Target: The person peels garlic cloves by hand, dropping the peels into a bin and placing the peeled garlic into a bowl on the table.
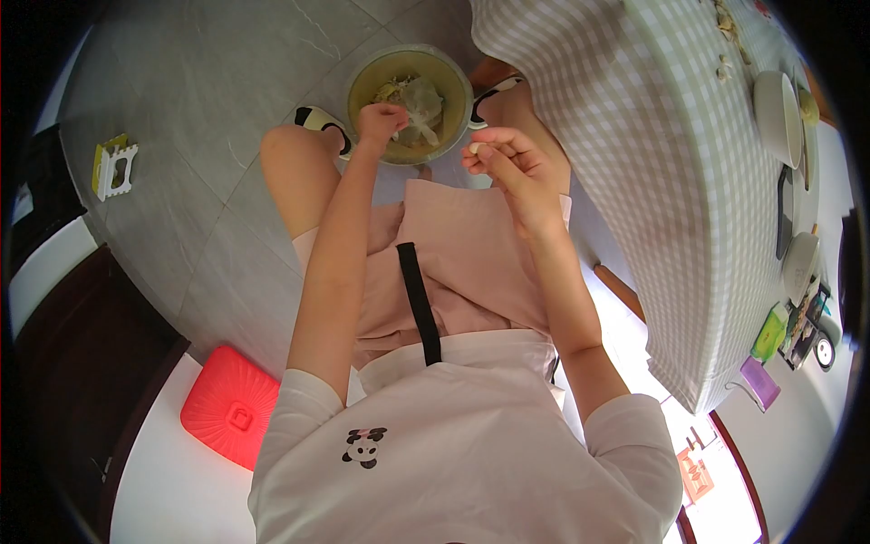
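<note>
My right hand (517, 168) is raised in front of my knee, beside the table edge. Its thumb and fingers pinch a small pale garlic clove (476, 148). Over the near left side of a round waste bin (362, 77), my left hand (383, 120) has its fingers drawn together. Whatever they hold, if anything, is too small to make out. Inside the bin lie a clear plastic bag (422, 102) and yellowish scraps (391, 89). The bin stands on the floor between my feet.
A checked tablecloth (671, 181) hangs over the table on the right. On it are garlic pieces (724, 68), a white bowl (778, 118) and other items. A red plastic stool (234, 408) and a small yellow-and-white stool (115, 170) stand to the left.
</note>
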### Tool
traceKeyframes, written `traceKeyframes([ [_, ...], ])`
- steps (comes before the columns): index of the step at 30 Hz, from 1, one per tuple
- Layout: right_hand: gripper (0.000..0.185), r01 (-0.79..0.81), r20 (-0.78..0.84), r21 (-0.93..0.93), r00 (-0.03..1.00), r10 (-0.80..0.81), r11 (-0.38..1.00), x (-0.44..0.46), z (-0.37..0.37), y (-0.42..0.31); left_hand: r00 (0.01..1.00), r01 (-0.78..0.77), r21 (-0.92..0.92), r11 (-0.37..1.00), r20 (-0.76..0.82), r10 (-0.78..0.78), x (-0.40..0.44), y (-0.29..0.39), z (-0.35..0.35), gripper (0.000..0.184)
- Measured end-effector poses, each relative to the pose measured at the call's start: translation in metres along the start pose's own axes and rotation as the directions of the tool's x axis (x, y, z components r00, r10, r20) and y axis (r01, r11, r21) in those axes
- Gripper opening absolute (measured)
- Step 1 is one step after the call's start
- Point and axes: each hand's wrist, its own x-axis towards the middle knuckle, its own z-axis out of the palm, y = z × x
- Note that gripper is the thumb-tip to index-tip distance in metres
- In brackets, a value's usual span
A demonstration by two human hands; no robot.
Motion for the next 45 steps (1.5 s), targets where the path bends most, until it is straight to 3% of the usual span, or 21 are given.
traceKeyframes([
  [2,0.016,-0.003,0.002,0.003,1.0,0.003,1.0,0.0,0.0,0.0,1.0,-0.016,0.052,0.998,-0.004,0.017,-0.003,0.004,-0.001,0.015],
  [4,0.016,0.001,-0.005,-0.007,1.0,-0.001,1.0,0.0,0.0,0.001,0.994,0.067,0.301,0.951,-0.104,-0.037,-0.005,0.013,-0.001,0.019],
  [8,0.016,-0.005,-0.01,-0.002,1.0,0.005,1.0,0.0,0.001,0.001,0.985,-0.111,0.243,0.964,-0.105,0.14,0.01,-0.018,-0.004,0.021],
  [10,0.016,-0.004,-0.009,0.008,1.0,0.004,1.0,0.0,0.002,0.002,0.976,-0.152,0.474,0.867,-0.069,0.209,0.015,-0.026,-0.007,0.02],
  [13,0.017,0.0,0.004,0.002,1.0,0.0,1.0,-0.001,0.002,0.001,0.993,-0.087,0.511,0.855,-0.028,0.118,0.001,0.013,0.0,0.021],
  [14,0.017,0.0,0.006,0.006,1.0,0.0,1.0,-0.001,0.001,0.0,0.993,-0.085,0.514,0.853,-0.031,0.117,-0.008,0.027,0.006,0.021],
  [16,0.017,0.013,0.016,-0.001,1.0,-0.013,1.0,-0.002,0.001,0.0,0.867,-0.449,0.402,0.798,-0.02,0.497,-0.031,0.058,0.022,0.021],
  [17,0.017,0.014,0.018,0.003,1.0,-0.014,1.0,-0.002,0.002,0.0,0.867,-0.448,0.406,0.796,-0.02,0.498,-0.051,0.08,0.028,0.021],
  [19,0.016,0.028,-0.01,0.012,1.0,-0.028,1.0,-0.002,0.005,-0.001,0.906,-0.422,0.082,0.903,0.047,0.42,-0.103,0.124,0.038,0.024],
  [20,0.016,0.027,-0.009,0.016,1.0,-0.027,0.999,-0.003,0.006,-0.001,0.907,-0.422,0.086,0.903,0.047,0.419,-0.125,0.136,0.041,0.024],
  [22,0.016,0.012,0.013,0.028,1.0,-0.013,1.0,-0.005,0.007,-0.002,0.893,-0.449,-0.077,0.89,0.001,0.45,-0.159,0.149,0.045,0.019],
  [23,0.016,0.01,0.016,0.032,1.0,-0.01,0.999,-0.006,0.009,-0.002,0.894,-0.448,-0.072,0.891,-0.003,0.449,-0.167,0.145,0.044,0.019],
  [25,0.017,0.043,0.04,0.031,0.998,-0.044,0.999,-0.008,0.012,-0.002,0.791,-0.612,0.037,0.79,0.023,0.612,-0.178,0.135,0.043,0.02],
  [31,0.019,0.041,0.097,0.065,0.994,-0.047,0.997,-0.011,0.013,-0.003,0.666,-0.743,0.131,0.657,0.045,0.744,-0.202,0.148,0.046,0.018],
  [45,0.019,0.059,0.071,0.038,0.996,-0.062,0.998,-0.02,0.027,-0.008,0.642,-0.733,0.205,0.648,-0.105,0.76,-0.213,0.144,0.05,0.017],
])
